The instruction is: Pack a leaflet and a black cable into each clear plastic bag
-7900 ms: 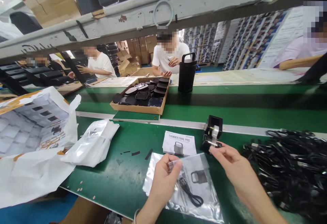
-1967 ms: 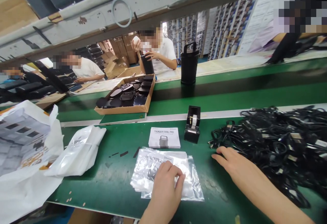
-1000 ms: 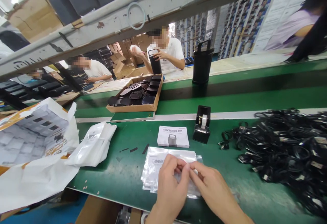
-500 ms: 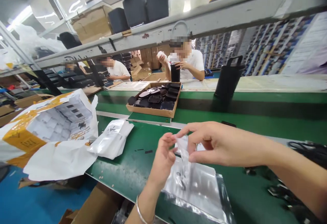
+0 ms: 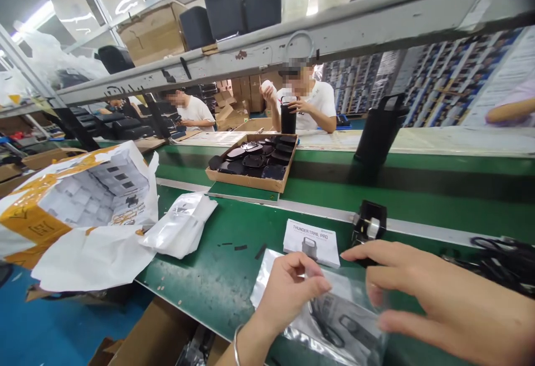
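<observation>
Head view: we see a green tabletop (image 5: 196, 282), with a torn white package (image 5: 62, 199) at its left end; in front of us a clear plastic bag (image 5: 353, 313) lies low over the tabletop, just below the leaflet stack; the right hand (image 5: 434, 293) spreads wide and blurred above the bag's right side, and we cannot tell whether its fingers touch the film; the left hand (image 5: 288, 293) pinches the bag's upper edge; beyond are the leaflet stack (image 5: 311, 242) and a tape dispenser (image 5: 371, 218); a black cable (image 5: 324, 327) shows through the bag, and black strips (image 5: 241, 248) lie farther left; we judge that the slick film could slip if that pinch loosened, or that the right hand could knock the dispenser, being so near; the top leaflet reads "THUNDER TRAIL PRO"; its finer line and the package's printed marks we cannot read.
</observation>
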Demonstrator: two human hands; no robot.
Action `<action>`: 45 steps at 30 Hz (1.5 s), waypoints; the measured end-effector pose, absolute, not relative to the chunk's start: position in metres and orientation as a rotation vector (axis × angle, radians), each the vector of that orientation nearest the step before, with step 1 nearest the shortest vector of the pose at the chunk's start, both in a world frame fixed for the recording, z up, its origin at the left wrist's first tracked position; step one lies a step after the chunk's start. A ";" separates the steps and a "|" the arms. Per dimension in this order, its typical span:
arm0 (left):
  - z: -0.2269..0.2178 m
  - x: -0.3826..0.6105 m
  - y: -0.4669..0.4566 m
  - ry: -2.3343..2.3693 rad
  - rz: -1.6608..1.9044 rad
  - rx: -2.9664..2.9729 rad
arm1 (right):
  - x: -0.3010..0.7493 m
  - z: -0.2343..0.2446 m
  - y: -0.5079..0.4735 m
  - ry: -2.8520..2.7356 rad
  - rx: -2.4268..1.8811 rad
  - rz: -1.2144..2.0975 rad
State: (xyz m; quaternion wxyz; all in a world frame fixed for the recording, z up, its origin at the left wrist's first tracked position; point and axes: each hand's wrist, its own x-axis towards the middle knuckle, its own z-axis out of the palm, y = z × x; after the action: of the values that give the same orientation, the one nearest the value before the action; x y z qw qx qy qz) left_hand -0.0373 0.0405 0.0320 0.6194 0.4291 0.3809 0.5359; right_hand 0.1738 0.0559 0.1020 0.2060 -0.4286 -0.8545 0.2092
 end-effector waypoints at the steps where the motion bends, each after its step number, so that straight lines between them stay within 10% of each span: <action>1: 0.033 -0.037 0.041 0.909 1.253 1.010 | 0.176 0.100 0.059 -2.460 -1.178 0.592; 15: 0.023 -0.029 0.054 1.007 1.213 1.047 | 0.172 0.053 0.059 -1.588 -1.236 1.166; 37: 0.012 -0.038 0.056 1.097 1.045 1.096 | 0.176 0.015 0.057 -1.886 -1.126 0.725; 45: 0.002 -0.033 0.053 1.219 1.113 1.156 | 0.185 0.007 0.083 -1.126 -1.854 0.788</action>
State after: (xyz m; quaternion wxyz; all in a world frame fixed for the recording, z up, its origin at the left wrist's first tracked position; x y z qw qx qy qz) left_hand -0.0326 0.0529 0.0021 0.5340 0.4850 0.5114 0.4670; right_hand 0.1852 0.0830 0.0072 0.4051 -0.7346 -0.4460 0.3121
